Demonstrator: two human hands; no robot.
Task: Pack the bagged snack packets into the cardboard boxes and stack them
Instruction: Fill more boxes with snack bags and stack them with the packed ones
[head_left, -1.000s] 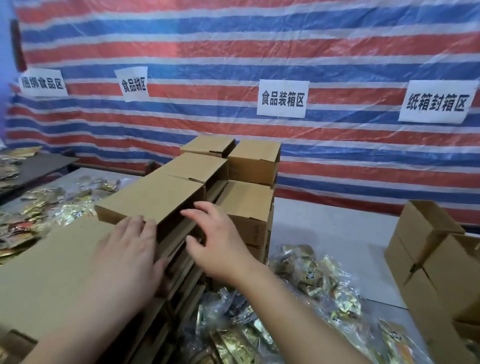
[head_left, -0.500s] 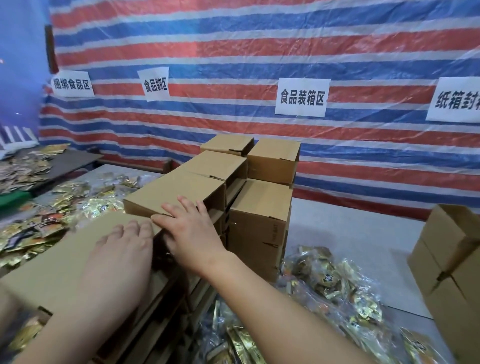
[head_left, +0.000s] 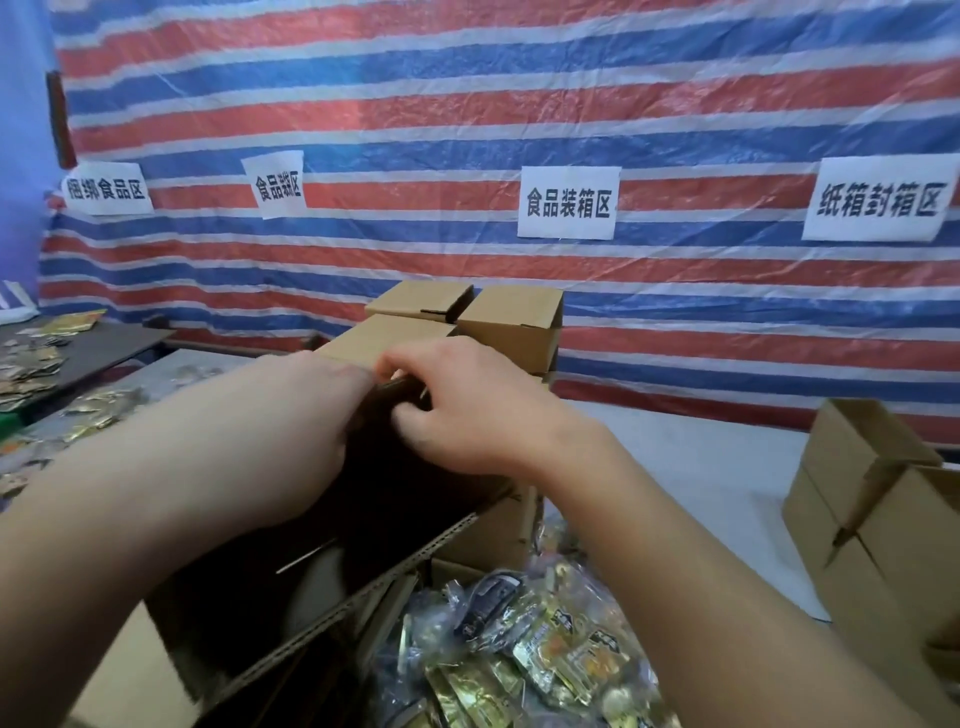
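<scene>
Both hands meet at the far edge of an open cardboard box (head_left: 395, 499) at the near middle of the desk (head_left: 701, 467). The left hand (head_left: 306, 415) reaches over the box's dark opening, its fingers hidden, so I cannot tell how they lie. The right hand (head_left: 467, 410) curls its fingers on the box's far rim. Closed boxes (head_left: 511, 322) are stacked just beyond, against the striped tarp (head_left: 519, 104). Bagged snack packets (head_left: 545, 654) lie heaped near right of the open box. More boxes (head_left: 883, 519) stand at the far right.
</scene>
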